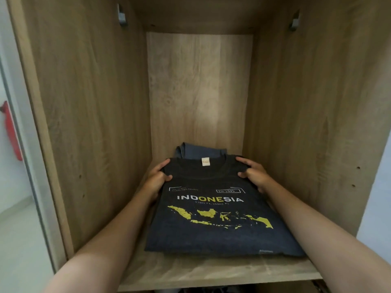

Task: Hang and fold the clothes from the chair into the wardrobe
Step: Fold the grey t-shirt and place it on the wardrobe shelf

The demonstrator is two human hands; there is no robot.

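Observation:
A folded dark T-shirt with white "INDONESIA" lettering and a yellow map print lies on the wooden wardrobe shelf. My left hand grips its far left corner by the collar, thumb on top and fingers under the fabric. At the far right corner my right hand grips the shirt the same way. A folded blue-grey garment lies behind the shirt and partly under it, against the back panel.
The wardrobe compartment has wooden side walls close on both sides and a back panel. Two metal brackets sit high on the walls. A red object hangs outside on the left.

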